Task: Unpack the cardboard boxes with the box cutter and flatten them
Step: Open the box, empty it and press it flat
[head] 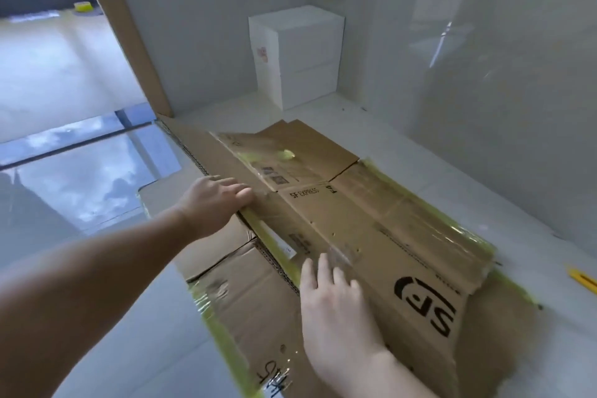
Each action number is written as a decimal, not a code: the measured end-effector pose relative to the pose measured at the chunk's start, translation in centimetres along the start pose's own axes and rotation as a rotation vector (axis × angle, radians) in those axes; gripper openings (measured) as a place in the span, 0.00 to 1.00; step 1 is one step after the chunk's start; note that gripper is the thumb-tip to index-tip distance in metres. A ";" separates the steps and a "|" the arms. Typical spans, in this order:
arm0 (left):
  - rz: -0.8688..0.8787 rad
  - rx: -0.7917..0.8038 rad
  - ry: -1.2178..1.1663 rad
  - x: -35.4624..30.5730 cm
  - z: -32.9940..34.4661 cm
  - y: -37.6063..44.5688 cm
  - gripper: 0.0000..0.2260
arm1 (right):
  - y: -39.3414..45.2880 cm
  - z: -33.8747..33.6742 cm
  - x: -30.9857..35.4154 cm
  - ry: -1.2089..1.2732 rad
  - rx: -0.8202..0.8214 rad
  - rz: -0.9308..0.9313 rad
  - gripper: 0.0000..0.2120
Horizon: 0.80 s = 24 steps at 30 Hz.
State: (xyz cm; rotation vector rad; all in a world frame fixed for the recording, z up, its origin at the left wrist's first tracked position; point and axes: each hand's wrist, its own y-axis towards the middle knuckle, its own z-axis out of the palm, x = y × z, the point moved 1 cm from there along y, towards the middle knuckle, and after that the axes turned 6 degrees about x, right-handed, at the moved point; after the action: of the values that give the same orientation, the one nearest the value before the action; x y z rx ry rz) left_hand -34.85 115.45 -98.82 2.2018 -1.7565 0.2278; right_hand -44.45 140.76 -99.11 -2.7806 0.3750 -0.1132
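Observation:
A brown cardboard box with black SF Express print and yellow-green tape lies flattened on the pale floor. It rests on another flattened cardboard sheet. My left hand presses on the upper left edge of the top box, fingers together and curled over the edge. My right hand lies flat on the near part of the same box, fingers spread. A yellow box cutter lies on the floor at the right edge, away from both hands.
A stack of white foam boxes stands in the far corner against grey walls. A tall cardboard sheet leans upright at the back left. A roll of yellow tape sits far off on the floor at top left.

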 end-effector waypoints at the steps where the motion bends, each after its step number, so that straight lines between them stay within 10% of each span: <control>1: -0.018 0.002 -0.009 0.6 0.2 -0.6 0.11 | 0.4 0.0 0.5 0.018 0.020 -0.021 0.33; 8: -0.046 0.416 -0.015 0.1 5.5 -4.4 0.12 | 3.2 3.1 1.2 0.328 0.472 -0.200 0.40; 12: -0.044 0.472 -0.064 -1.6 7.7 -6.7 0.11 | 3.5 5.2 0.4 0.400 0.588 -0.232 0.22; 24: -0.076 0.591 -0.216 -2.1 11.5 -9.2 0.24 | 4.5 11.2 -4.7 0.242 0.277 -0.057 0.20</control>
State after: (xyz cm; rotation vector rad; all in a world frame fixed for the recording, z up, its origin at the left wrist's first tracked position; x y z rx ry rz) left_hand -27.22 115.29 -111.56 2.7865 -1.8894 0.5746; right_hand -48.68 141.49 -111.32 -2.5076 0.3118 -0.4811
